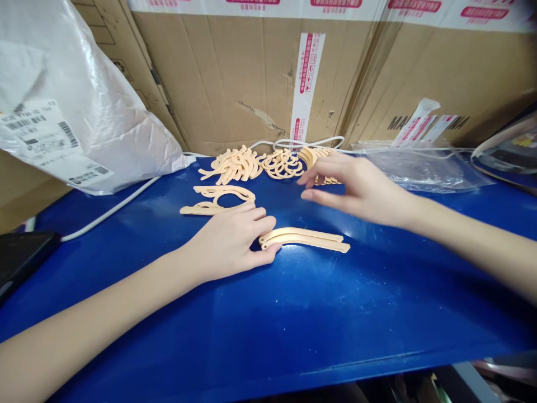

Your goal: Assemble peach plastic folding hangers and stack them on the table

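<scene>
My left hand pinches the left end of two curved beige plastic arms, which lie side by side on the blue table. Just beyond its knuckles is a flat beige piece with a ring-like middle, resembling a folded hanger; part of it is hidden by the hand. My right hand hangs over the table with thumb and fingers apart and nothing visible between them. Behind its fingers lies a pile of small curved beige pieces, partly covered. Left of that are a heap of ring-shaped hook pieces and a heap of curved arms.
Cardboard boxes stand along the back of the blue table. A big white bag is at the left, with a black phone-like device and white cable near it. Clear plastic bags lie back right.
</scene>
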Action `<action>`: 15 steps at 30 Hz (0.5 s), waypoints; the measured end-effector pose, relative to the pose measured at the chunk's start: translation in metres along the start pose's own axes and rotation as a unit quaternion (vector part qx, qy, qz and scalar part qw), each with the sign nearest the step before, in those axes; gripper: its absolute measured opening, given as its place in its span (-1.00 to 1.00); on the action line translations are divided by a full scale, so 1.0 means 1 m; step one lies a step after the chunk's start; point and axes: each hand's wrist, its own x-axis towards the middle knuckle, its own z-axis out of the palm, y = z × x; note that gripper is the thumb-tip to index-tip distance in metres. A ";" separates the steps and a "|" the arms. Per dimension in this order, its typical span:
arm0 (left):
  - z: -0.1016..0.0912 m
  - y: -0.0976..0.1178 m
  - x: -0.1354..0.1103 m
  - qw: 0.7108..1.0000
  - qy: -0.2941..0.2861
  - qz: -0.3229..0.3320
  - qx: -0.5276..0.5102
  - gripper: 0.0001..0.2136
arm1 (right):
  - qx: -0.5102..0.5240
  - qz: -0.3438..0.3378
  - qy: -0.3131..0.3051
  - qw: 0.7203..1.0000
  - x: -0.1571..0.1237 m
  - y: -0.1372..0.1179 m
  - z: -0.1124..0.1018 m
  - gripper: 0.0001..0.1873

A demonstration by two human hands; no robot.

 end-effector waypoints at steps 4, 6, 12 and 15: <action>-0.001 0.001 0.000 1.000 -0.007 0.001 -0.005 -0.72 | -0.185 0.000 0.009 0.983 0.025 0.028 -0.004 -0.70; -0.001 0.001 0.000 1.000 -0.006 0.007 -0.008 -0.72 | -0.216 0.010 -0.007 0.976 0.036 0.040 0.002 -0.68; -0.003 0.003 -0.001 1.000 0.004 0.008 -0.009 -0.73 | -0.244 0.019 -0.048 0.968 0.057 0.052 0.021 -0.65; -0.004 0.003 -0.001 1.000 0.005 0.005 -0.012 -0.72 | -0.226 0.000 -0.066 0.972 0.061 0.050 0.026 -0.65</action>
